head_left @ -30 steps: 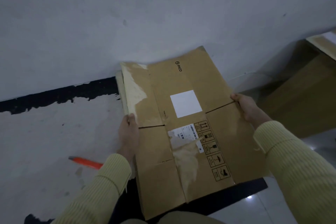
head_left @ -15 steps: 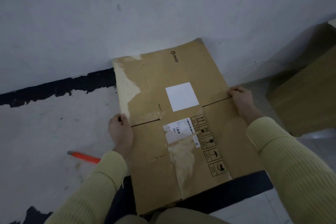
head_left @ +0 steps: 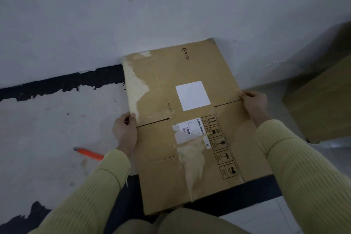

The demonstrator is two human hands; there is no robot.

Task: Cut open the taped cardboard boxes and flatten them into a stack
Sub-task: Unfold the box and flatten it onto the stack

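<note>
A flattened brown cardboard box (head_left: 161,148) with a white square label, a shipping label and torn tape patches lies on the floor, its far edge against the wall. My left hand (head_left: 125,131) grips its left edge at the flap slit. On the opposite edge my right hand (head_left: 252,99) curls its fingers over the cardboard at the other slit. An orange box cutter (head_left: 88,154) lies on the floor left of my left forearm, touched by neither hand.
A standing brown cardboard box (head_left: 322,104) is at the right, close to my right arm. The grey wall (head_left: 133,15) rises just behind the flattened box. The floor (head_left: 47,129) is whitish with black patches. My knees show at the bottom edge.
The flattened box has slid away from me until its far edge meets the wall, and it now lies lower and flatter. Both hands kept their grips on its side edges.
</note>
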